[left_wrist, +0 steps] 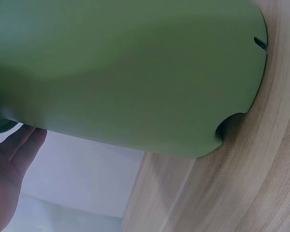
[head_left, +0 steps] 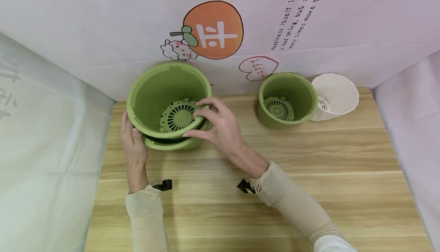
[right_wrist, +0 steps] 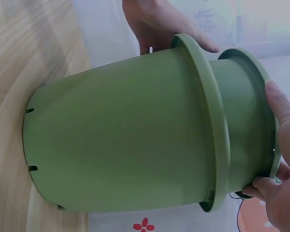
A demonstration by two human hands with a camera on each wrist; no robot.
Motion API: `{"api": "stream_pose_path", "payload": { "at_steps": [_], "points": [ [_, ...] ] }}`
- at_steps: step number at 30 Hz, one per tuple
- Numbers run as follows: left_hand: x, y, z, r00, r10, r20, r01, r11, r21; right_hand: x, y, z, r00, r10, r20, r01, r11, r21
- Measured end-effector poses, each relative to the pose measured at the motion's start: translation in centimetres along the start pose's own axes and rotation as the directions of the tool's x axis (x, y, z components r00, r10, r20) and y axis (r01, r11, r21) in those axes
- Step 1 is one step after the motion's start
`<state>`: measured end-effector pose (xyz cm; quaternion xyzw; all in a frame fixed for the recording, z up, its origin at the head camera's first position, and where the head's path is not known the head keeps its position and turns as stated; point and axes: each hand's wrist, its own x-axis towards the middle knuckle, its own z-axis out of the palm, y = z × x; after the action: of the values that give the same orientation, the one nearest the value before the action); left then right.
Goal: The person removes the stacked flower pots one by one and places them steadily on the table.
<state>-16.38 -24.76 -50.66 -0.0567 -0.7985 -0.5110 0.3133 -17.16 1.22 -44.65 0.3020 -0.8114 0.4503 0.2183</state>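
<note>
Two green plastic flowerpots are nested at the left of the table. The inner flowerpot stands partly raised out of the outer flowerpot, and slots pierce its bottom. My right hand pinches the inner pot's rim on the right, fingers inside and thumb outside. Against the left side of the outer pot, near its rim, rests my left hand with fairly straight fingers. In the right wrist view the outer pot's wall reaches down to the table, with the inner pot's wall showing above its rim.
A smaller green flowerpot stands upright at the back right. Beside it a white pot leans to the right, its bottom perforated. A printed cloth backdrop rises behind the wooden table, with more cloth at both sides.
</note>
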Motion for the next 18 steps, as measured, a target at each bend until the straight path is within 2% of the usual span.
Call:
{"api": "stream_pose_path", "payload": {
  "at_steps": [3, 10, 18],
  "points": [
    [0.1, 0.8, 0.0, 1.0, -0.004, -0.003, 0.004, 1.0, 0.008, 0.2, -0.2, -0.2, 1.0, 0.004, 0.0, -0.004, 1.0, 0.004],
    [0.5, 3.8, 0.0, 1.0, -0.025, 0.016, 0.025, 1.0, -0.004, 0.5, -0.7, -0.7, 1.0, -0.006, -0.005, 0.006, 1.0, 0.012],
    [0.6, 4.0, 0.0, 1.0, -0.018, 0.021, 0.018, 1.0, 0.011, 1.3, -1.6, -1.6, 0.999, -0.039, -0.034, 0.04, 0.999, 0.032]
  ]
}}
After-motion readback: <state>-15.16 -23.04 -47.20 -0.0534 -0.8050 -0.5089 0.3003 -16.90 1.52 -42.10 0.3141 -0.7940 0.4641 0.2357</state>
